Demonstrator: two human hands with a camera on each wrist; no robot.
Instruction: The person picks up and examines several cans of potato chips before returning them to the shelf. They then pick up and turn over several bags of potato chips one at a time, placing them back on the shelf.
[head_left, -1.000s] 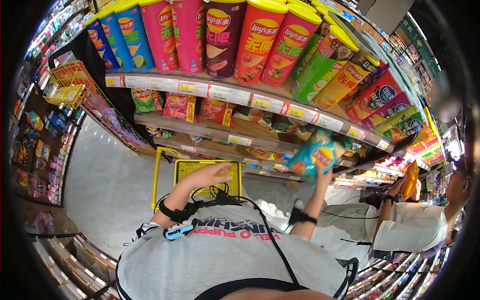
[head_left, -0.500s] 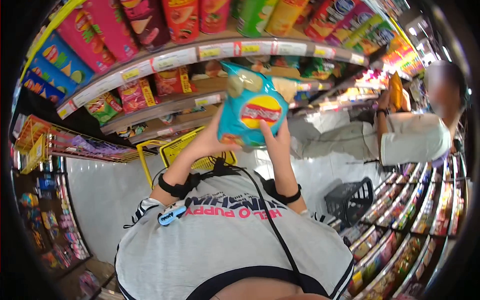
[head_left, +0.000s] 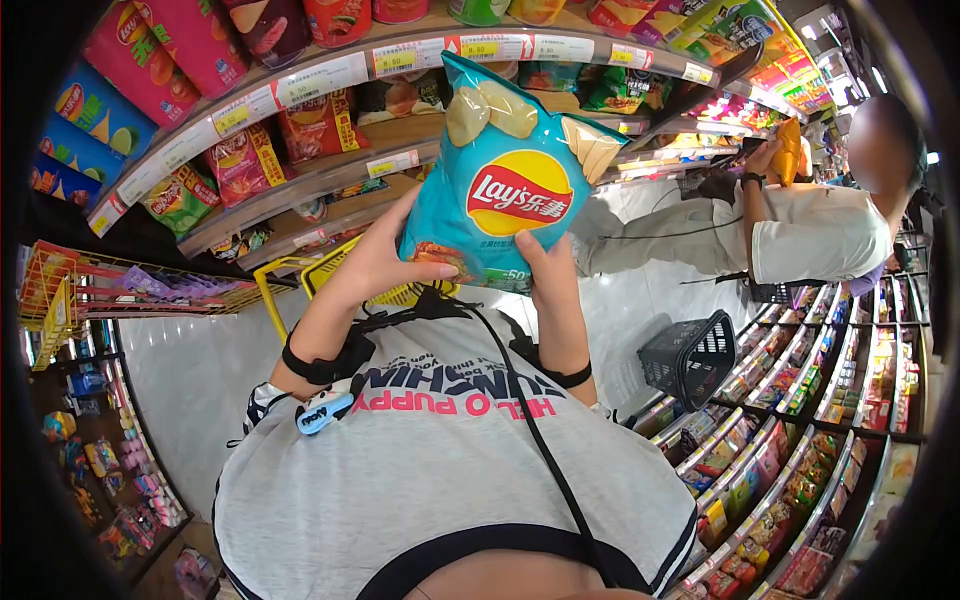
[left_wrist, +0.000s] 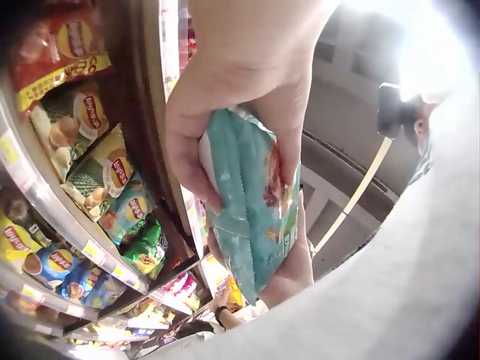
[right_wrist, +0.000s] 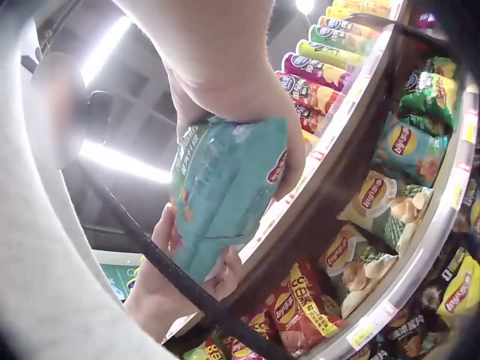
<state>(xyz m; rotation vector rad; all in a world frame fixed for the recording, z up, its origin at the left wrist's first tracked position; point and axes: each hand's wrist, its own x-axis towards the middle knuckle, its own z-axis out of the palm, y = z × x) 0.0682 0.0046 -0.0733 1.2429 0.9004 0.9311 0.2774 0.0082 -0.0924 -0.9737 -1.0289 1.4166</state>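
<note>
A teal Lay's chip bag is held upright, front facing the wearer, above the chest. The left hand grips its lower left side, thumb across the front. The right hand grips its lower right, thumb on the front below the logo. In the left wrist view the left hand pinches the edge of the bag, fingers on both faces. The right wrist view has the right hand round one end of the bag, with the left hand at the other.
Shelves of chip tubes and bags curve ahead. A yellow basket stands below the left forearm, a wire rack at far left. To the right are a dark basket on the floor, another person holding an orange bag, and low shelves.
The right hand has brought the teal bag from the shelf side to in front of the chest. The left hand has moved from above the yellow basket to grip the bag too.
</note>
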